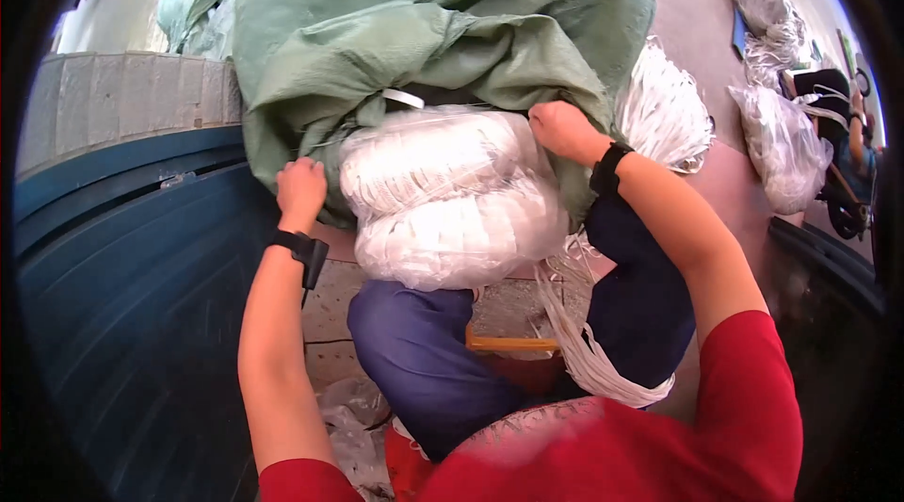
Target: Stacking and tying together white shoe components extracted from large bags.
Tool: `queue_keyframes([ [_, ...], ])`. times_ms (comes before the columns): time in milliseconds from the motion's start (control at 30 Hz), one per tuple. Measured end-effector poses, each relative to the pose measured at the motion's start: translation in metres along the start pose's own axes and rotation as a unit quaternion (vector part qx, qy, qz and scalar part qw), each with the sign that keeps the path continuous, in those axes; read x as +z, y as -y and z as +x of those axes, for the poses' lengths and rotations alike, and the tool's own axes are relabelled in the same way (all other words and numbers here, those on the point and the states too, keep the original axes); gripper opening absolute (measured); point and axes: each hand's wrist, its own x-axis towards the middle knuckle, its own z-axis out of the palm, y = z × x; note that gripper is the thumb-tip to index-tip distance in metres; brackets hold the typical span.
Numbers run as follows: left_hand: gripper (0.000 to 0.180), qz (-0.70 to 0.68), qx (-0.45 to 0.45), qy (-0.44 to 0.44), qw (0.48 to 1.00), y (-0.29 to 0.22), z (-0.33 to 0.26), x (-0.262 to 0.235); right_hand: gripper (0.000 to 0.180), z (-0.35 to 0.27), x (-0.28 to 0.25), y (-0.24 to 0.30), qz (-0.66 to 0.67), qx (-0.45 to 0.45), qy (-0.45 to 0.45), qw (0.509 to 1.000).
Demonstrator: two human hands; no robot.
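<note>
In the head view, a clear plastic bag of white bundles point(461, 196) is sitting at the middle of the frame, just above the person's knees, with its upper edge tucking under the mouth of a green sack point(377, 69). It is lying between the two hands: to the right of the left hand point(301, 189), and below and to the left of the right hand point(568, 133). Its two bundles are stacking one above the other, each running its long axis left to right across the frame. The right hand is nearer, resting by the bag's upper right corner, while the left hand is standing a little apart from its left side.

The left grip is clamping on the sack's edge. The right grip is closing on the sack's rim too; whether it is also pinching the bag's plastic, I cannot tell.

No brand or label is showing readably: the bag is looking plain, and the red shirt point(612, 455) is carrying faint marks too unclear to read.
</note>
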Motion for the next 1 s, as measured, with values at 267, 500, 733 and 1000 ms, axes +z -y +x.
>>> queue_keyframes([
  [267,0.02,0.025,0.196,-0.214,0.957,-0.063,-0.042,-0.079,0.054,0.018,0.042,-0.009,0.159,0.261,0.079,0.949],
  [500,0.071,-0.478,-0.264,0.393,0.74,-0.056,-0.03,-0.034,0.075,0.022,0.044,0.001,0.317,0.346,0.134,0.873],
  [733,0.054,-0.713,-0.213,0.459,0.485,-0.065,-0.002,-0.015,0.075,0.031,0.047,0.001,0.45,0.432,0.121,0.772],
  [1000,0.049,-0.674,-0.242,0.378,0.587,-0.123,-0.037,-0.043,0.055,0.001,0.06,0.0,0.381,0.473,-0.003,0.794],
])
